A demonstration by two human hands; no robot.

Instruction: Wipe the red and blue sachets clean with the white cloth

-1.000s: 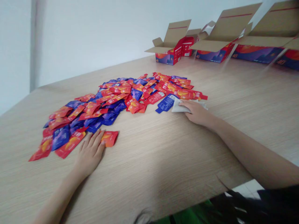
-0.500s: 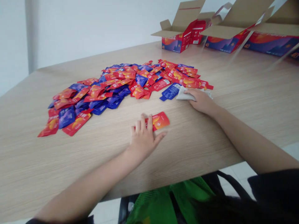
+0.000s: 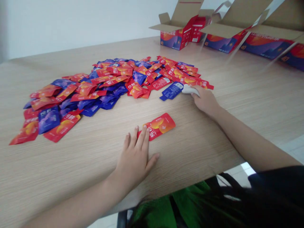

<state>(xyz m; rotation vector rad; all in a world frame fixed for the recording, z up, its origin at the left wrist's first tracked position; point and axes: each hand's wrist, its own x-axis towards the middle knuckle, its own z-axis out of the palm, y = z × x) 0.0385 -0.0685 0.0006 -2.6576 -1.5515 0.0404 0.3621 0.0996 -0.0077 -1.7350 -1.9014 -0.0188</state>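
A red and orange sachet [image 3: 161, 125] lies flat on the wooden table, apart from the pile. My left hand [image 3: 134, 152] rests on its near-left end, fingers stretched out and spread. Farther right, my right hand [image 3: 204, 98] is closed on a white cloth [image 3: 190, 90], which may be a wipe or tissue. Just left of the cloth lies a blue sachet [image 3: 171, 91] with its printed back up. Behind both hands spreads a heap of red and blue sachets [image 3: 95, 83], loosely overlapping. Some red sachets sit directly behind my right hand.
Along the back right stand several open cartons, among them a red and blue carton [image 3: 173, 38] with raised flaps and a wider carton [image 3: 220, 42] beside it. A pale wall [image 3: 78, 25] rises behind the table [image 3: 90, 164]. The table's front edge runs close to my body.
My left hand has slid back toward me, uncovering more of the red sachet. The cloth is more bunched in my right hand now. The view has shifted slightly.
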